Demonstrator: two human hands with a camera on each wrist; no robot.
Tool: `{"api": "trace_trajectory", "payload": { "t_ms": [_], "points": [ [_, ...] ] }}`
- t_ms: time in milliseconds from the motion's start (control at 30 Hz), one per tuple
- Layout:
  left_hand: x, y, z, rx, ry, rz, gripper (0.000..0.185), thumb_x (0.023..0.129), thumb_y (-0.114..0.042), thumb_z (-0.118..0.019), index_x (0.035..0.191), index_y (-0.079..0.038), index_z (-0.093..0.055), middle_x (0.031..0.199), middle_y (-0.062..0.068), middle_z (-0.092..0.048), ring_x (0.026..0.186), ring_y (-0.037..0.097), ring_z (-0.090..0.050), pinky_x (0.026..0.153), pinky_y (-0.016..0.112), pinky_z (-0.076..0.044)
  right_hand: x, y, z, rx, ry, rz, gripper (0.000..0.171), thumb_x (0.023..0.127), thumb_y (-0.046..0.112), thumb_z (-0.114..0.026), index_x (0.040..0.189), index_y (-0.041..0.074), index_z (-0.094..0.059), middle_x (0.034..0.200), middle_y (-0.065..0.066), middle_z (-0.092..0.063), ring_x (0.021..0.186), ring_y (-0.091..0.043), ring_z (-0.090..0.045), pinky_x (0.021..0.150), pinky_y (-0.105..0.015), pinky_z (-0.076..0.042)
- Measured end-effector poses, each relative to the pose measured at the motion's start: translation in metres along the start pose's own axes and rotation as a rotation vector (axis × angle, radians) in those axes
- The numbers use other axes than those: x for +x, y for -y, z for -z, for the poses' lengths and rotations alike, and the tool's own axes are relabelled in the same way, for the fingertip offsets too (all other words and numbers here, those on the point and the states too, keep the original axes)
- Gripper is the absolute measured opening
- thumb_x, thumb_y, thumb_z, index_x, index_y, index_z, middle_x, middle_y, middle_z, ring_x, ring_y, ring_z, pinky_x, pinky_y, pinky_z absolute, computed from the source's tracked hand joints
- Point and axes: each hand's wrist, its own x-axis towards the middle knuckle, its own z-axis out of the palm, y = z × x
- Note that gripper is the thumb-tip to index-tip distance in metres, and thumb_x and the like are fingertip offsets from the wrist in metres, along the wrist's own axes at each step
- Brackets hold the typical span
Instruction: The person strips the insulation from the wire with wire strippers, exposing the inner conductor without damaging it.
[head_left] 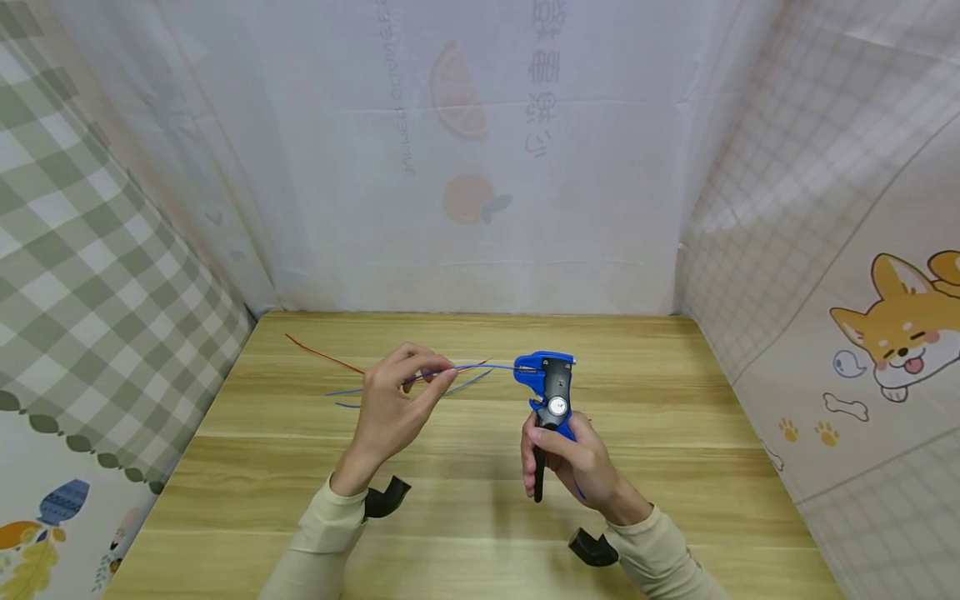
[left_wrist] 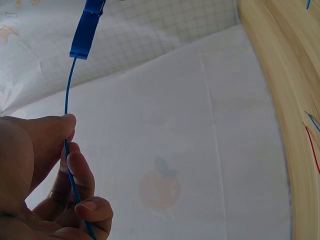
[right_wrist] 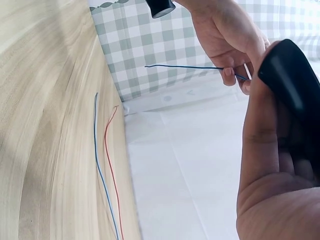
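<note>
My left hand (head_left: pixel 397 400) pinches a blue wire (head_left: pixel 487 366) between thumb and fingers, above the table. The wire's right end runs into the head of a blue and black wire stripper (head_left: pixel 557 387), which my right hand (head_left: pixel 581 462) grips by its handles. In the left wrist view the blue wire (left_wrist: pixel 67 95) passes under the thumb and along the curled fingers, up to the tool's blue jaws. In the right wrist view a black handle (right_wrist: pixel 290 90) lies in the right hand, and the wire's free end (right_wrist: pixel 170 66) sticks out beyond the left hand.
On the wooden table (head_left: pixel 465 533) behind the left hand lie a red wire (head_left: pixel 322 352) and another blue wire (head_left: pixel 472 382). Black curved pieces (head_left: pixel 387 498) sit at both wrists. Printed cloth walls (head_left: pixel 480 275) enclose the back and sides.
</note>
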Motion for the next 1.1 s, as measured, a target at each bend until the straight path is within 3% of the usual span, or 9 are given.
{"api": "trace_trajectory", "payload": {
  "t_ms": [400,800,1100],
  "points": [
    [-0.0005,-0.0016,-0.0004,-0.001,0.013,0.032,0.007,0.095,-0.007,-0.091,0.095,-0.014,-0.088,0.091,0.0,-0.079,0.074,0.006,-0.058,0.059,0.026,-0.039,0.001,-0.0012,-0.0001,0.01,-0.004,-0.005,0.024,0.115,0.0,-0.035,0.099,-0.015,-0.044,0.08,-0.002,-0.064,0.068,-0.008,-0.074,0.057,-0.036,-0.066],
    [-0.0031,-0.0023,-0.0025,-0.028,0.033,0.04,0.009,0.095,-0.005,-0.09,0.096,-0.013,-0.087,0.093,0.001,-0.079,0.075,0.021,-0.065,0.061,0.025,-0.041,0.0006,-0.0047,0.0001,0.025,-0.035,-0.003,0.026,0.114,-0.002,-0.036,0.094,-0.016,-0.04,0.074,-0.004,-0.06,0.063,-0.009,-0.069,0.054,-0.033,-0.064],
    [-0.0042,-0.0016,-0.0048,-0.029,0.041,0.049,0.01,0.095,-0.005,-0.089,0.095,-0.014,-0.087,0.093,0.0,-0.079,0.077,0.011,-0.064,0.06,0.029,-0.045,0.002,-0.008,-0.0008,0.029,-0.067,0.011,0.027,0.114,-0.002,-0.038,0.09,-0.017,-0.039,0.067,-0.014,-0.053,0.059,-0.008,-0.069,0.047,-0.034,-0.061]
  ]
}}
